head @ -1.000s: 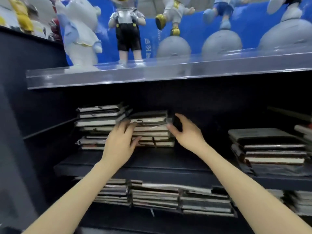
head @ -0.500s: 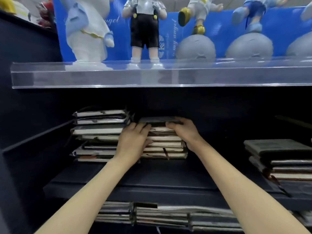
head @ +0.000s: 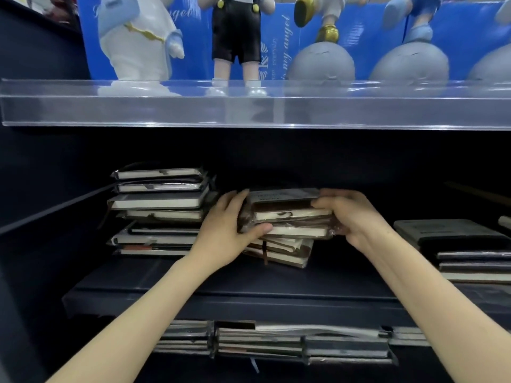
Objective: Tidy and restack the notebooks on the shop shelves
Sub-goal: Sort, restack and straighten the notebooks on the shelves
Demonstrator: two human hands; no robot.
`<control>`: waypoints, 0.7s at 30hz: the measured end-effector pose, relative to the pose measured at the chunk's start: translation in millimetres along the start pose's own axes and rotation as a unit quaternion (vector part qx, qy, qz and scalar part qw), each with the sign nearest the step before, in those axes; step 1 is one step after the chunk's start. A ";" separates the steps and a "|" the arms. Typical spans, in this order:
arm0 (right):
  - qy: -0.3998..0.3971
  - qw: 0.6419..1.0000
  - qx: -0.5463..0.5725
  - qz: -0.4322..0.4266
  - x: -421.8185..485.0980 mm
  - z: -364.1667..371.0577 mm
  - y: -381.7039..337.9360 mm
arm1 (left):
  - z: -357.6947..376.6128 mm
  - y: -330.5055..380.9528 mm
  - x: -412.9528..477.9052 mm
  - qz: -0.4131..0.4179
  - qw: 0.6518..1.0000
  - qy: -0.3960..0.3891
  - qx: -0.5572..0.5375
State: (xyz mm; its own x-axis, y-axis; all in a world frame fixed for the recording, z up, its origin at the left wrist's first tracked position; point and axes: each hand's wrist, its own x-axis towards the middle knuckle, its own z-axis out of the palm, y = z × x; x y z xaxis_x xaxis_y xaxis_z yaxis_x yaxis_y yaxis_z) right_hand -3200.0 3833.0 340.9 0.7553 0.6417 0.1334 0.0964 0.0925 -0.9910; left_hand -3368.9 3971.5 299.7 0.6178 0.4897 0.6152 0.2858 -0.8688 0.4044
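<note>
Head | notebooks [head: 287, 217] on dark shelf [head: 221, 280] | seemingly acrylic ledge [head: 166, 111] above | figurines [head: 237, 31]

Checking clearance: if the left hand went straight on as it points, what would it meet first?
The notebook bundle: the left hand grips its end. Past it, only dark shelf recess, depth unclear.

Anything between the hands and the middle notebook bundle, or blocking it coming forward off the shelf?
Nothing visible. The left hand and right hand grip the bundle at its ends. Nothing lies on the dark shelf in front of it; the left stack sits close beside the left hand.
</note>
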 end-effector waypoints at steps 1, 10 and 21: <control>-0.002 1.000 0.001 0.002 -1.6 -1.0 0.4 | 1.0 3.9 -1.8 -0.036 0.999 -0.024 -0.014; -0.033 0.979 0.114 0.163 -19.3 -16.7 -8.4 | 1.8 31.3 -26.9 -0.045 0.981 0.012 -0.186; -0.052 0.984 0.128 0.110 -72.8 -32.1 12.0 | -11.0 45.4 -20.6 -0.270 0.866 -0.145 -0.394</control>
State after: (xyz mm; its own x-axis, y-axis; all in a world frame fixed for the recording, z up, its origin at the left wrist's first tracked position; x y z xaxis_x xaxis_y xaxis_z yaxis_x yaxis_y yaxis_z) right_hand -3233.1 3762.9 319.0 0.6683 0.7405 -0.0718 -0.2389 0.1222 -0.9633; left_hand -3376.7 3922.7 312.8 0.7405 0.6707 0.0436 0.0708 -0.1425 0.9873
